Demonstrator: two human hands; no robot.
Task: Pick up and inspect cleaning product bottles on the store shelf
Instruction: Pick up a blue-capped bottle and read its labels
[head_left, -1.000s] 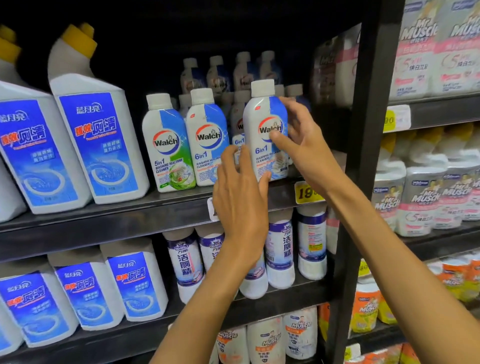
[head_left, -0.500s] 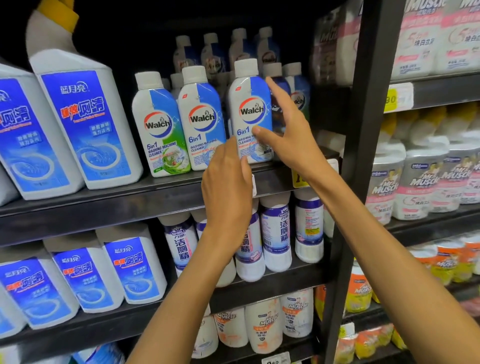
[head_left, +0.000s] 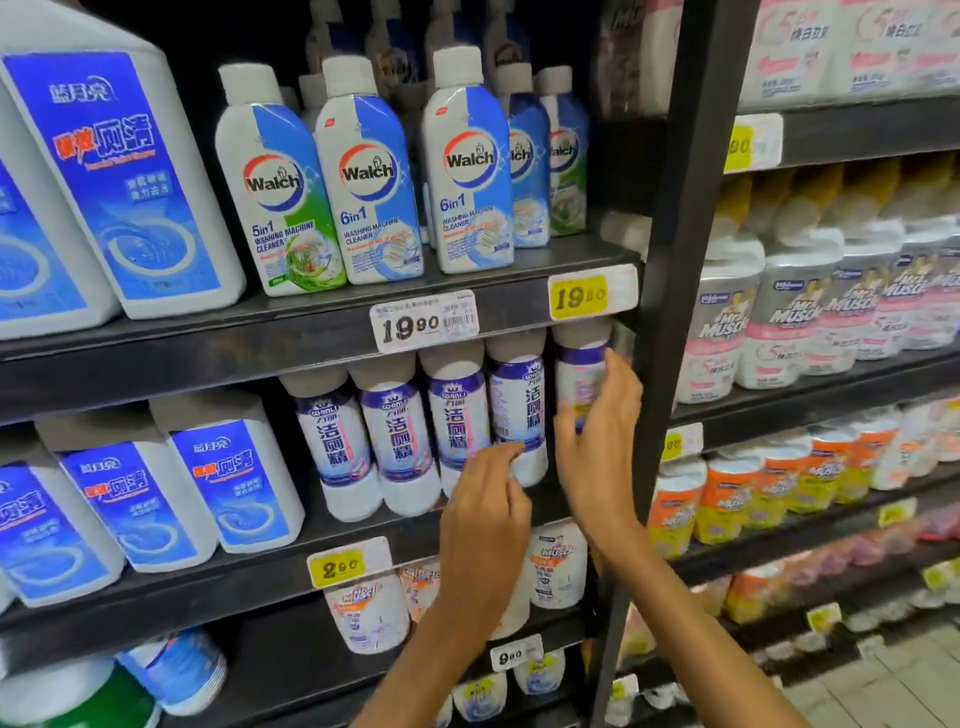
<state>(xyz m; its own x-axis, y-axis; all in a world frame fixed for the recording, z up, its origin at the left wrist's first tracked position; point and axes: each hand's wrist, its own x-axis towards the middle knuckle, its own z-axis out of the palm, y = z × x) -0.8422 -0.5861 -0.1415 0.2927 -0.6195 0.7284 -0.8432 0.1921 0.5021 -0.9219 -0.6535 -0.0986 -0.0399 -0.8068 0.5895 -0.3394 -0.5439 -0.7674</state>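
A row of white bottles with purple labels stands on the middle shelf (head_left: 156, 587). My right hand (head_left: 597, 457) grips the rightmost purple-labelled bottle (head_left: 579, 364), thumb on its right side and fingers on its left; the bottle still stands in the row. My left hand (head_left: 483, 514) is just left of it, fingers loosely bent, the index fingertip touching the lower part of the neighbouring purple-labelled bottle (head_left: 517, 395). The Walch 6in1 bottle (head_left: 467, 171) stands untouched on the shelf above.
A black upright post (head_left: 675, 260) runs close to the right of my right hand. Large blue-labelled bottles (head_left: 119, 182) fill the left of both shelves. Mr Muscle bottles (head_left: 779, 322) crowd the right bay. Price tags (head_left: 423, 322) hang on the shelf edges.
Both hands left the Walch 6in1 bottle on the upper shelf and dropped to the shelf below. My right hand now holds the rightmost purple-labelled bottle. The view has moved closer.
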